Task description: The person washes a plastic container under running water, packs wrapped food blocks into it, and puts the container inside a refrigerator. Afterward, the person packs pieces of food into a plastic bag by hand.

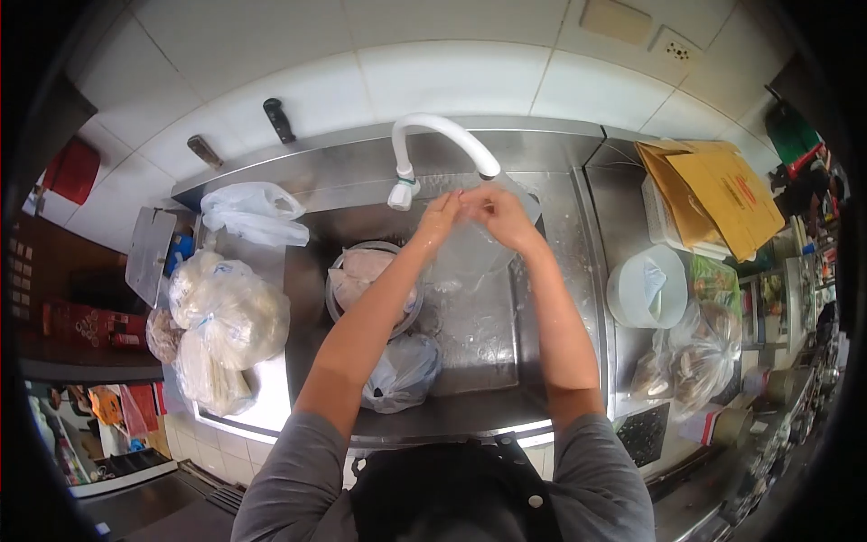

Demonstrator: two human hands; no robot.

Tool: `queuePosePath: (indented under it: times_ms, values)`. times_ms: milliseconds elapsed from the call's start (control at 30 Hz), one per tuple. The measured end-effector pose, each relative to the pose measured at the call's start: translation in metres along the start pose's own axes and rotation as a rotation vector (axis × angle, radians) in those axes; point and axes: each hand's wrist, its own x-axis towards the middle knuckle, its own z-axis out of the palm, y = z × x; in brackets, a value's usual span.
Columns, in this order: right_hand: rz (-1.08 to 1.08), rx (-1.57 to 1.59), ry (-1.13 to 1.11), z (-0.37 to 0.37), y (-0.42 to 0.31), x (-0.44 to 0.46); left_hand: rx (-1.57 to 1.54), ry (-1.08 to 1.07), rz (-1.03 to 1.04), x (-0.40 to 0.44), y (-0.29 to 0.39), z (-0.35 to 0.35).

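Head view: left hand [440, 219] meets right hand [498, 215] beneath faucet [444, 126], grip unclear; carton [736, 212] print illegible.

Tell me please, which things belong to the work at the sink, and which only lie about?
Seemingly in the work:
left hand and right hand, close together near the tap
sink
perhaps the bowl in it

Seemingly just lying about:
full bags at left
two knives by the wall
white tub
brown cardboard
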Motion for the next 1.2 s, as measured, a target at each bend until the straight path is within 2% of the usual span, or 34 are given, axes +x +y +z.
queuePosePath:
  times_ms: [33, 100, 133, 200, 333, 400, 433, 500, 533, 600, 633, 667, 733, 800, 867, 900, 933, 1000, 1033, 1100, 1133, 1200]
  values:
    - [-0.005, -0.001, -0.005, 0.004, -0.004, -0.006, 0.000, 0.006, 0.003, 0.001, 0.007, -0.003]
    - [-0.316, -0.721, 0.408, 0.010, -0.021, -0.023, 0.057, -0.086, -0.045, 0.004, 0.016, -0.006]
    - [-0.314, -0.725, 0.410, 0.009, -0.020, -0.027, 0.055, -0.090, -0.043, 0.001, 0.020, -0.004]
    - [-0.258, -0.493, 0.354, 0.007, -0.015, -0.029, -0.057, -0.097, -0.144, -0.005, 0.032, 0.002]
    - [-0.406, -0.568, 0.385, 0.019, 0.030, -0.031, -0.124, -0.088, -0.186, -0.010, 0.027, 0.006]
    - [-0.291, -0.323, 0.568, 0.025, 0.040, -0.036, -0.102, -0.143, -0.306, -0.016, 0.022, 0.007]
    - [-0.291, -0.324, 0.571, 0.026, 0.045, -0.043, -0.101, -0.146, -0.305, -0.021, 0.018, 0.009]
    - [-0.094, -0.782, 0.889, 0.032, 0.024, -0.064, -0.297, -0.062, -0.395, -0.037, 0.015, 0.017]
    - [-0.088, -0.783, 0.890, 0.044, 0.031, -0.069, -0.297, -0.066, -0.399, -0.042, 0.013, 0.022]
    - [-0.144, -0.453, 0.740, 0.069, 0.045, -0.074, -0.506, -0.029, -0.329, -0.048, 0.002, 0.032]
    - [-0.076, -0.287, 0.728, 0.072, 0.047, -0.077, -0.507, -0.031, -0.332, -0.050, -0.003, 0.032]
    - [-0.076, -0.286, 0.727, 0.066, 0.052, -0.075, -0.582, -0.029, -0.336, -0.050, -0.008, 0.031]
    - [0.042, -0.250, 0.859, 0.054, 0.064, -0.068, -0.650, -0.021, -0.345, -0.055, -0.012, 0.029]
    - [-0.029, -0.308, 0.853, 0.056, 0.048, -0.061, -0.724, 0.091, -0.374, -0.055, -0.004, 0.034]
    - [-0.158, -0.400, 0.641, 0.064, 0.032, -0.058, -0.716, 0.118, -0.377, -0.056, 0.000, 0.036]
    - [-0.197, -0.331, 0.718, 0.059, 0.040, -0.053, -0.703, 0.144, -0.379, -0.057, 0.002, 0.036]
    - [-0.207, -0.332, 0.720, 0.051, 0.041, -0.049, -0.704, 0.142, -0.369, -0.056, 0.004, 0.035]
    - [-0.086, -0.345, 0.777, 0.042, 0.039, -0.043, -0.730, 0.028, -0.342, -0.058, 0.001, 0.030]
    - [-0.075, -0.325, 0.654, 0.049, 0.037, -0.047, -0.732, 0.029, -0.337, -0.057, -0.002, 0.027]
    - [-0.139, -0.381, 0.625, 0.053, 0.039, -0.044, -0.569, 0.037, -0.311, -0.060, 0.002, 0.026]
    - [-0.198, -0.429, 0.596, 0.056, 0.040, -0.044, -0.572, 0.043, -0.313, -0.063, 0.003, 0.027]
    - [-0.120, -0.355, 0.668, 0.048, 0.040, -0.039, -0.695, 0.030, -0.316, -0.064, 0.003, 0.027]
